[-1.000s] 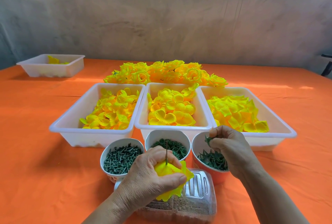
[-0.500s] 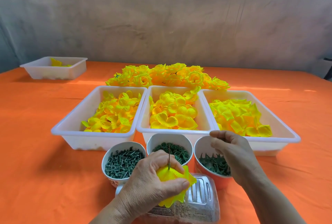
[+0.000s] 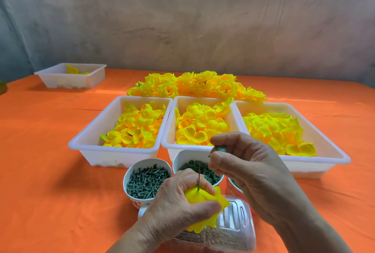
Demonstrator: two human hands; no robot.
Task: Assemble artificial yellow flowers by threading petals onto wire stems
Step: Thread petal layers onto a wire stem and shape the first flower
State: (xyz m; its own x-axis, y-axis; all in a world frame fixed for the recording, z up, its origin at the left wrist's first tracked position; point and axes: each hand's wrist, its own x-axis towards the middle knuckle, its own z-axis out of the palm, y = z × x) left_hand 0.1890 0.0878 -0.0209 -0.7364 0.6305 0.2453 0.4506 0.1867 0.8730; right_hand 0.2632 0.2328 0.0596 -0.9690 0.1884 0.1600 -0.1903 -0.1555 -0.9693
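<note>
My left hand [image 3: 178, 208] grips a bunch of yellow petals [image 3: 205, 200] near the table's front, with a thin wire stem [image 3: 198, 177] sticking straight up out of them. My right hand [image 3: 249, 173] hovers just above and to the right of the stem's tip, pinching a small green calyx piece [image 3: 220, 148] between thumb and fingers. Three white trays of loose yellow petals stand behind: left tray [image 3: 85, 145], middle tray [image 3: 168, 147], right tray [image 3: 332, 157].
Three small bowls sit before the trays: green pegs [image 3: 148, 181], green rings [image 3: 194, 168], and a third bowl [image 3: 233, 186] mostly hidden by my right wrist. A clear plastic box [image 3: 235, 224] lies under my hands. Finished yellow flowers [image 3: 194, 86] are piled behind; a white tray [image 3: 71, 76] stands far left.
My right hand has lifted out of the right bowl with a green piece and moved left, over the stem. My left hand has held the petals in place.
</note>
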